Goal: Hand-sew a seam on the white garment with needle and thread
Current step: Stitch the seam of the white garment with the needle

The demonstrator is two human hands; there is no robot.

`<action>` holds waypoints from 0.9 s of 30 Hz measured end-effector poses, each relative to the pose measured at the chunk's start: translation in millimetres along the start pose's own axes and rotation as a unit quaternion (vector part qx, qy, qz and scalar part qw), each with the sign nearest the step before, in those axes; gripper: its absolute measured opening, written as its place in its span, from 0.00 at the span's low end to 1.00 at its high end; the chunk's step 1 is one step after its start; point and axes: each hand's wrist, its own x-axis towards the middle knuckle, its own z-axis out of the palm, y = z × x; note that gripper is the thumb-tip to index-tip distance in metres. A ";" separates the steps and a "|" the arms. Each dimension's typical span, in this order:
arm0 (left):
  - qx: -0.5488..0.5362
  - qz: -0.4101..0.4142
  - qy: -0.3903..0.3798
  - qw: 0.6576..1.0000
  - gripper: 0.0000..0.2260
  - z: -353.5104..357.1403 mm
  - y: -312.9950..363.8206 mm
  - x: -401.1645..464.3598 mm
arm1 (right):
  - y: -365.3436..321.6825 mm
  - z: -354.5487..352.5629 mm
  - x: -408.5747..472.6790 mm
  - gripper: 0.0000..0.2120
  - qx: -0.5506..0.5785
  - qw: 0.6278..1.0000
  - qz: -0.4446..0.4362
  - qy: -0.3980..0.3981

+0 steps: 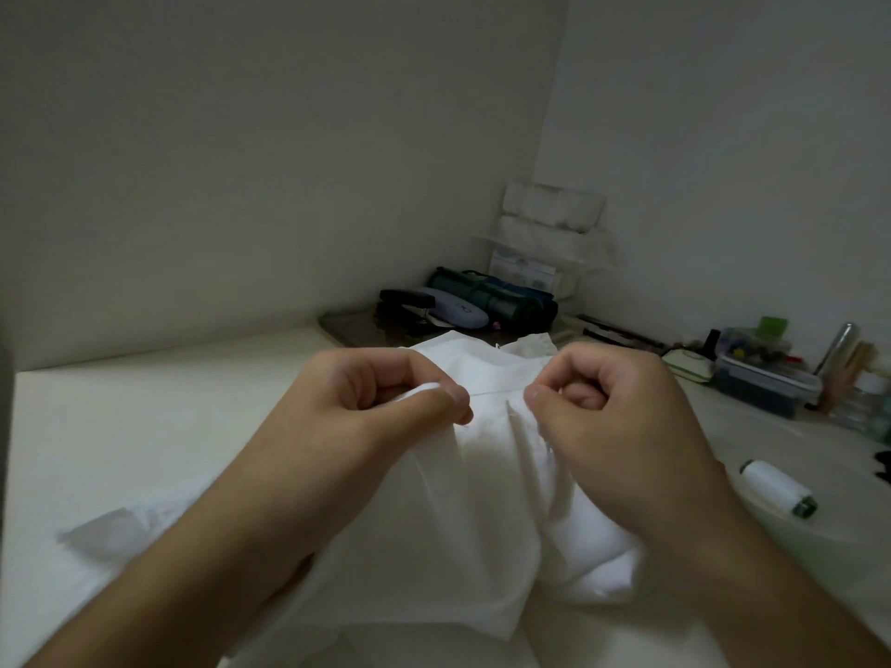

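Observation:
The white garment [482, 513] lies bunched on the pale table [144, 417], lifted at its upper edge between both hands. My left hand [366, 402] pinches a fold of the cloth between thumb and curled fingers. My right hand [612, 412] is curled beside it, with thumb and forefinger pinched at the cloth's edge. A seam line runs between the two hands. Neither a needle nor a thread can be made out. A spool of white thread [776, 486] lies on its side to the right of my right hand.
At the back stand a dark tray [357, 330] with a stapler, a grey case and a green pouch [496, 301]. White stacked organisers [549, 229] fill the corner. A clear box of small items [762, 373] and jars sit at the right edge.

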 end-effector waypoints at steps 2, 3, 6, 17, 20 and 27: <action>-0.002 -0.001 0.001 1.000 0.11 -0.3 -0.9 0.3 | 4.6 -0.1 0.8 0.09 -0.023 0.999 0.012 0.027; -0.002 -0.001 0.003 1.000 0.11 -0.1 -1.3 0.4 | 2.9 -1.5 0.4 0.07 -0.010 1.000 -0.002 0.029; 0.005 0.003 0.001 1.000 0.11 0.5 -1.1 0.2 | -8.9 -4.5 -5.1 0.07 0.075 0.994 -0.064 -0.050; 0.002 0.016 0.013 1.000 0.10 -1.6 -3.3 0.3 | -8.1 -2.1 -2.7 0.12 0.057 0.997 -0.020 -0.042; -0.003 0.014 0.017 1.000 0.10 -2.4 -4.0 -0.2 | -6.7 -1.4 -2.0 0.10 0.047 0.999 -0.001 -0.018; -0.041 0.019 0.056 0.997 0.08 -5.3 -7.3 2.4 | -8.2 -12.4 -1.9 0.06 0.186 0.978 -0.047 -0.083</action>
